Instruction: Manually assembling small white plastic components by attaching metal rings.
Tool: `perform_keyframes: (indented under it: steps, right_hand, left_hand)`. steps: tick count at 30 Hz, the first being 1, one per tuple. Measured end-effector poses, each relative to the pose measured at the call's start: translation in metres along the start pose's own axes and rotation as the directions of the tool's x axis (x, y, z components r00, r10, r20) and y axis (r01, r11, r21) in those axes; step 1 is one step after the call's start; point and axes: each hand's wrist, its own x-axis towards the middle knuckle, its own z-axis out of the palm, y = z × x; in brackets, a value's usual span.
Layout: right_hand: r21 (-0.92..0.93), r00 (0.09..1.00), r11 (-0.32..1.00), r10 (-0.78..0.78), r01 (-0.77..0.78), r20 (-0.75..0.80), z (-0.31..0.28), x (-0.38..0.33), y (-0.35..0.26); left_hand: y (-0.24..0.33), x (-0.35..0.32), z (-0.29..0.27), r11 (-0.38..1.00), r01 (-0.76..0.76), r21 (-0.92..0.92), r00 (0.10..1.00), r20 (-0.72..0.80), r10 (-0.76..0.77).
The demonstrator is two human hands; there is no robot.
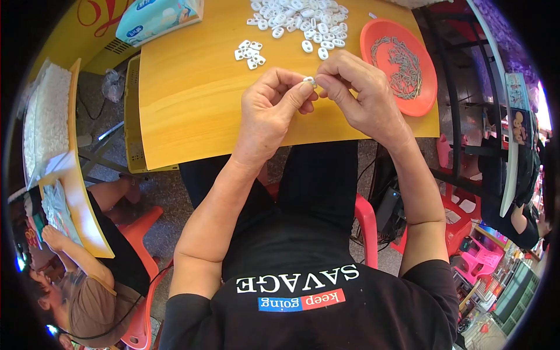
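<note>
Head view, looking down over a yellow table [192, 105].

Left hand [269, 111]: raised above the table's near half, fingers curled, thumb and forefinger pressed together on a small white part [309, 80].

Right hand [361, 93]: just beside the left, fingertips meeting it at the same white part; thumb and forefinger pinch it from the right side. The part sits between the two hands, above the table, clear of the wood. Its exact shape is too small to tell.

White pile [300, 20]: a heap of small oval white pieces with holes, at the table's far edge, well apart from the hands.

Small cluster [249, 52]: a handful of the same white pieces, lying separately to the left of the pile, near the left hand's knuckles.

Orange plate [379, 41]: round, at the table's right side, just beyond the right hand; holds a tangle of thin metal clips [399, 67].

Tissue pack [157, 17]: pale blue-green, at the table's far left corner, overhanging the edge.

Red chair [367, 221]: plastic, under the person, seen beside the dark trousers.

Second table [87, 216]: yellow-edged, at the left rim, bearing a tray of white pieces [49, 111]. Another person [87, 291] sits there on a red stool, one hand [51, 238] at that table's edge.
</note>
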Motion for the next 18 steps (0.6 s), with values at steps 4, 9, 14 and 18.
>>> perform_keyframes:
  steps: [4,9,14,18]
  right_hand:
    - [-0.028,0.998,1.000,-0.015,0.013,-0.069,0.008,-0.001,-0.001]
    - [-0.088,0.989,0.996,-0.007,-0.006,-0.148,0.017,-0.007,0.000]
    - [0.034,0.975,0.993,0.119,-0.114,-0.190,0.017,-0.016,-0.001]
    - [0.147,0.954,0.965,0.243,-0.218,-0.177,0.019,-0.019,-0.005]
  left_hand:
    - [-0.001,0.000,0.001,1.000,-0.001,-0.024,1.000,-0.016,0.001]
    - [-0.002,0.000,0.004,0.999,-0.032,0.005,0.999,-0.027,0.032]
    - [-0.004,-0.002,0.004,0.998,-0.056,0.041,0.998,-0.023,0.057]
    - [-0.002,-0.005,0.004,0.996,-0.049,0.069,0.998,-0.029,0.051]
